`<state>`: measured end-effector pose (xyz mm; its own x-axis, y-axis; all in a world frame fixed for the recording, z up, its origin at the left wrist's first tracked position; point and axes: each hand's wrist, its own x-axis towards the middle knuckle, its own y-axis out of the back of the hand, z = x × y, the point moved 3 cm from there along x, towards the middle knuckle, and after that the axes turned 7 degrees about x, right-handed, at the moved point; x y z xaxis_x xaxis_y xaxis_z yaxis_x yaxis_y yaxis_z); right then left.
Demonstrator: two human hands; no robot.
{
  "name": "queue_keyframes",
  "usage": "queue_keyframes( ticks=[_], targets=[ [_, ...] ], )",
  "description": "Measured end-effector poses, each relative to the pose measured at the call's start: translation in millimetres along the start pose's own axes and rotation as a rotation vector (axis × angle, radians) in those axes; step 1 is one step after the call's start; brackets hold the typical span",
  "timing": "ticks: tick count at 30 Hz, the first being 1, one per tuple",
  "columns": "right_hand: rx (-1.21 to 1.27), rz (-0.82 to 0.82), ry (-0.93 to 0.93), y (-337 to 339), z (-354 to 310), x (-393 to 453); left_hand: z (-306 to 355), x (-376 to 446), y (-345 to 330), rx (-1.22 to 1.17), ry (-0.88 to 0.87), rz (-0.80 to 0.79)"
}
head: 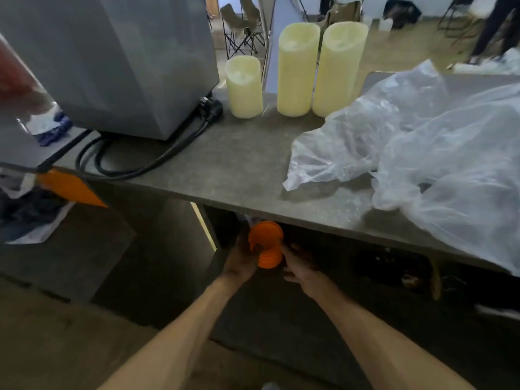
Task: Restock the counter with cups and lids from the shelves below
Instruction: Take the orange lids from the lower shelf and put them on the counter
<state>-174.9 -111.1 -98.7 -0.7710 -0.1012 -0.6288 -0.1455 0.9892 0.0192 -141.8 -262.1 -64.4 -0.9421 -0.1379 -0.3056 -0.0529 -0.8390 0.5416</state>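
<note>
Two bare arms reaching up from the bottom of the frame. Left hand point(240, 260) curled round the left side of a short stack of orange lids point(266, 244). Right hand point(299, 266) on the right side of the stack, fingers bent against it. Stack low in the middle of the frame, just under the front edge of the grey counter point(225, 170), not on top of it. Dark shelf space point(351, 266) behind the hands, too dark to make out.

On the counter, upper middle: three pale yellow candles point(297, 71), one short and two tall, upright and close together. Upper left: big grey metal box point(135, 60) with a black cable point(146, 164) looping out from under it along the counter. Right side: crinkly clear plastic bags point(422, 142) spread over much of the counter top and hanging past its front edge. Far left: blurry clear bottle point(33, 108). Below it, an orange patch point(67, 187). Folding chairs point(242, 26) far back at the top.
</note>
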Motion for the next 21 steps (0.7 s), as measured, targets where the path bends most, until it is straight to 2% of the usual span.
queue_keyframes(
  ticks=[2, 8, 14, 21],
  targets=[
    [0.009, -0.031, 0.011, -5.5, 4.0, 10.8, -13.9, 17.8, -5.1, -0.098, 0.007, -0.053],
    [0.115, -0.011, -0.013, -4.7, 25.0, 15.0, -33.4, 22.3, -19.6, 0.024, -0.003, -0.088],
    [0.115, 0.025, -0.071, 12.8, 35.8, -48.9, -16.8, -18.6, -20.0, 0.176, -0.002, -0.175],
    [0.098, 0.136, -0.018, 35.7, 42.5, -150.2, 17.5, -101.5, -21.9, 0.086, -0.103, -0.221]
  ],
)
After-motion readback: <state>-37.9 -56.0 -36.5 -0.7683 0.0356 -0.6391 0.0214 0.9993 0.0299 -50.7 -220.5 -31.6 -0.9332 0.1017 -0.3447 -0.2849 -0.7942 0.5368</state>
